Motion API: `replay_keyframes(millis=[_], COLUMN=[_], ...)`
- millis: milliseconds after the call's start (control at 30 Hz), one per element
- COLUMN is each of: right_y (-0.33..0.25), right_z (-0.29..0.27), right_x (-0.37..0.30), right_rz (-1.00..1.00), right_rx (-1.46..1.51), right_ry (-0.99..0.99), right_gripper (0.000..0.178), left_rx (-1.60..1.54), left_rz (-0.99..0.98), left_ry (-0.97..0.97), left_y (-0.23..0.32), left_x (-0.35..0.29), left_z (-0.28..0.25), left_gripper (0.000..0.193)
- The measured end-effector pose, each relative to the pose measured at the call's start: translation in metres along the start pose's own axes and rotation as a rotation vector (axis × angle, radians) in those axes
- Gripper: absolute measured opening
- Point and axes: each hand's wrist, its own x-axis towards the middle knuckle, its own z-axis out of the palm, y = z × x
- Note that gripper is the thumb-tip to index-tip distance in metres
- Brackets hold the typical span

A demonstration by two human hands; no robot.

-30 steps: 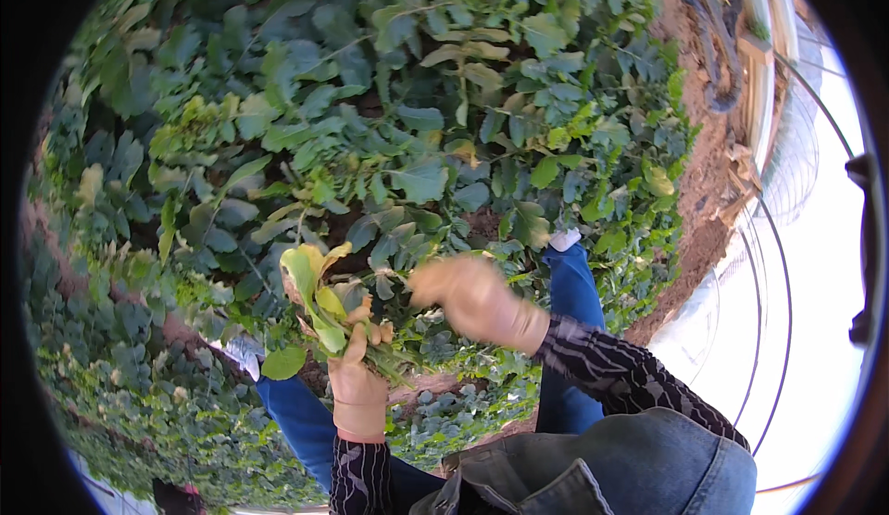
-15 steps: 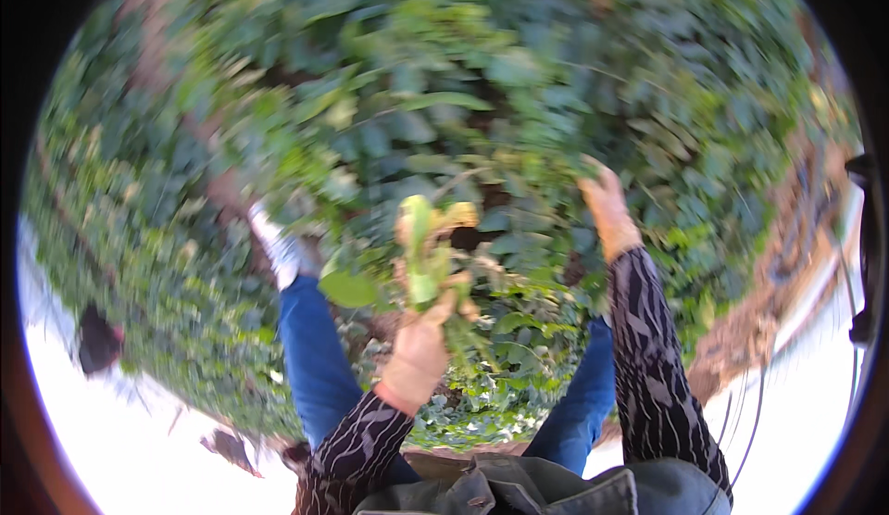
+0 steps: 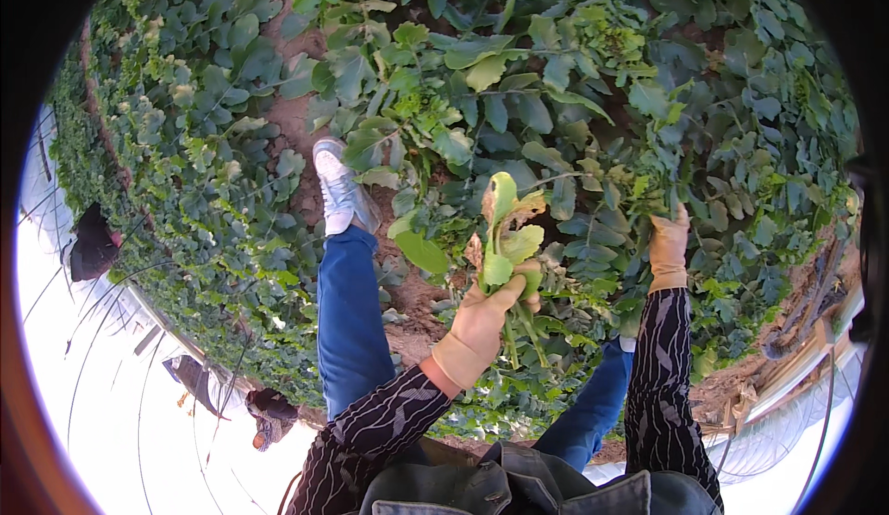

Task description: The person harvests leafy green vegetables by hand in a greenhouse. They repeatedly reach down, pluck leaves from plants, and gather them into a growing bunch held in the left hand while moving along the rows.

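My left hand (image 3: 480, 323), in a tan glove, is closed around the stalks of a small bunch of picked leaves (image 3: 501, 237). Some of these leaves are yellow-green, others brown and withered, and their stems hang below the fist. Farther right, my right hand (image 3: 668, 246), gloved alike, reaches in among a leafy green plant (image 3: 648, 186). Foliage covers its fingertips, so whether they grip a stalk does not show. A broad light-green leaf (image 3: 421, 252) lies just left of the bunch.
Dense rows of leafy plants (image 3: 500, 61) surround me. Bare soil (image 3: 294, 80) runs between rows at the left, where my white shoe (image 3: 337, 186) stands. Dark bundles (image 3: 93, 242) lie at the left edge. Boards and plastic sheeting (image 3: 796, 395) border the right.
The view has steadied and shifted. My left hand, still with the leaves, appears farther right in the picture. My right hand appears farther right and lower, still at the plants.
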Motion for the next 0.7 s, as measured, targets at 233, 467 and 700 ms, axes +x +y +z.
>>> replay_keyframes(millis=[233,467,700], right_y=[-0.025,-0.058,-0.096], right_z=[0.035,0.034,0.039], right_x=[0.018,0.018,0.036], right_rz=[0.243,-0.270,-0.732], right_rx=[-0.091,-0.947,-1.368], right_ry=[0.002,-0.381,-0.513], right_gripper=[0.025,0.028,0.025], left_rx=[0.142,0.135,0.191], left_rz=[-0.024,-0.051,-0.038], left_ry=[0.024,0.047,0.061], left_y=[-0.004,-0.016,-0.021], left_x=[-0.005,-0.002,0.001], left_z=[0.007,0.010,0.015], left_gripper=[0.028,0.023,0.024])
